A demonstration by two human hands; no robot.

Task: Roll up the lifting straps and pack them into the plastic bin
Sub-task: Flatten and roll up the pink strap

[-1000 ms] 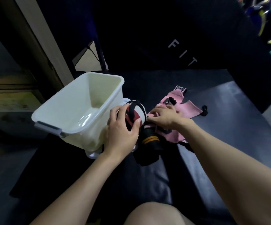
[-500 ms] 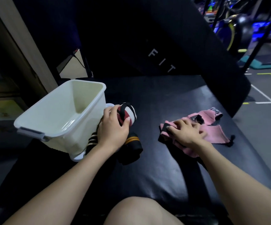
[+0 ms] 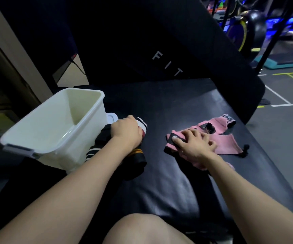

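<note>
On bench | L hand grips rolled strap – red/white/black | R hand flat on pink straps

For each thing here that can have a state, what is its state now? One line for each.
plastic bin: tilted, open, nothing inside.
red-and-white strap roll: rolled, gripped by left hand, beside the bin.
black straps: heaped under the left wrist, not packed.
pink straps: unrolled, flat on the bench.
right hand: fingers straight, pressing on the pink straps.
</note>
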